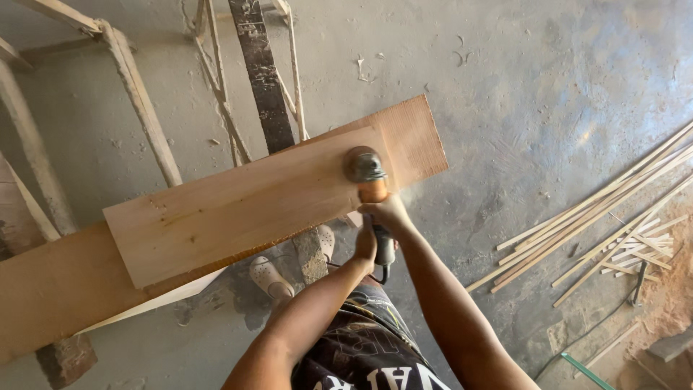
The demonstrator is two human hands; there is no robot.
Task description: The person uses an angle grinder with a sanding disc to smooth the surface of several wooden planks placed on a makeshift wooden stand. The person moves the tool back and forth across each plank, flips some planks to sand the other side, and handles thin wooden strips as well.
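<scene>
A pale wooden board (238, 209) lies slanted on top of a longer brown board (58, 289). Both of my hands grip an orange and black power sander (368, 177) whose round head presses on the pale board's right end. My right hand (390, 213) wraps the orange body just behind the head. My left hand (367, 245) grips the black rear handle below it. Fine dust drifts off to the right of the sander head.
A rough wooden frame (144, 108) and a dark plank (263, 79) stand behind the boards. A heap of thin wood strips (599, 231) and sawdust lies on the concrete floor at right. My white shoes (271, 278) show under the board.
</scene>
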